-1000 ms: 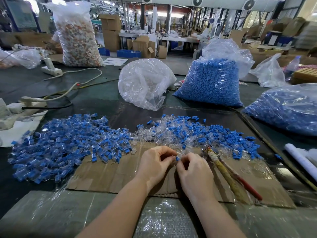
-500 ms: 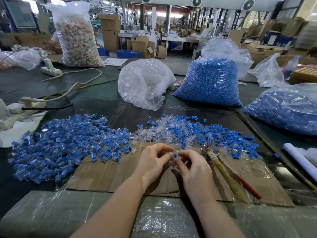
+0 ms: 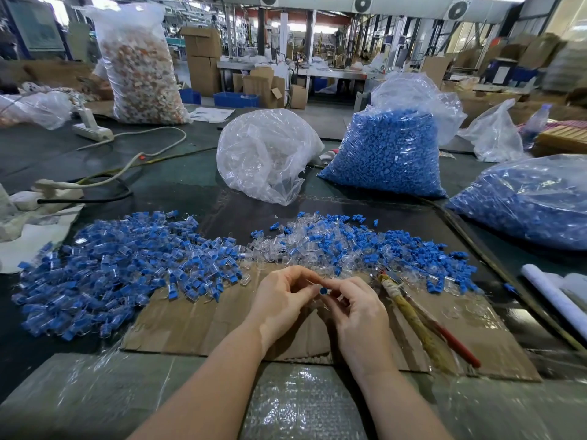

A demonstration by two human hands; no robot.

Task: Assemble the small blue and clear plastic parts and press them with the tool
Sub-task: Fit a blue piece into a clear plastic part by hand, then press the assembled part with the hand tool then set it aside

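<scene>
Head view: both hands meet above the cardboard sheet (image 3: pixel 190 325) at the near middle of the counter (image 3: pixel 178 185). The left hand (image 3: pixel 279 300) has its grip curled, fingertips meeting the right hand's; I cannot tell for sure what it pinches. The right hand (image 3: pixel 359 312) has its grip grasping a small blue part (image 3: pixel 323 291) between thumb and forefinger, the part's round end now facing the camera. A second ago the hands were pressed closer together and lower over the cardboard, with only a speck of blue showing; since then the fingers have parted a little.

At 9 o'clock from the hands lies the pile of assembled pieces (image 3: pixel 120 274). At 12 to 2 o'clock is the loose mix of blue and clear parts (image 3: pixel 365 246). The pressing tool (image 3: pixel 419 325), with red handles, lies untouched at 3 o'clock on the cardboard, as before.
</scene>
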